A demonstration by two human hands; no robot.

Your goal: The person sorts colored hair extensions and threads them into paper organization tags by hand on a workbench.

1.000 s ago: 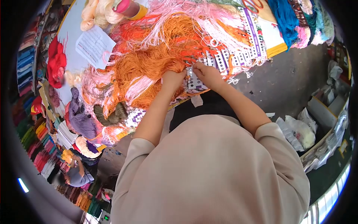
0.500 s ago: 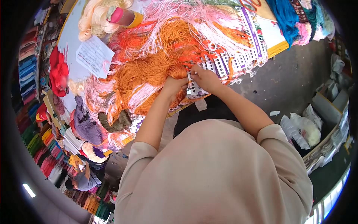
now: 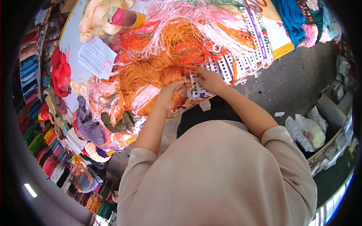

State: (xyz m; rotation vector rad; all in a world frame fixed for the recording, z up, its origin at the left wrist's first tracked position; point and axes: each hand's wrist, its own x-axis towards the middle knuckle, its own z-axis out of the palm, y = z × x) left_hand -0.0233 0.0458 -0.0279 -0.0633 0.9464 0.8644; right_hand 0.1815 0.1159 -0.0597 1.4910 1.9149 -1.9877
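My left hand is closed around part of a thick hank of orange thread near the table's front edge. Close by on the right, my right hand is pinched at the edge of a white card with punched holes; whatever is between its fingertips is too small to make out. More punched thread cards lie in an overlapping row to the right, with orange, red and pink strands looped through them. Pale pink thread lies under and beside the orange hank.
On the table are a printed sheet, a pink-lidded bottle, cream hanks, a red hank, a purple hank, blue thread and orange-handled scissors. Another person is by the yarn shelves. White bags lie at right.
My left hand has turned and gathered the orange thread differently, its fingers now higher and nearer the card. My right hand has barely shifted.
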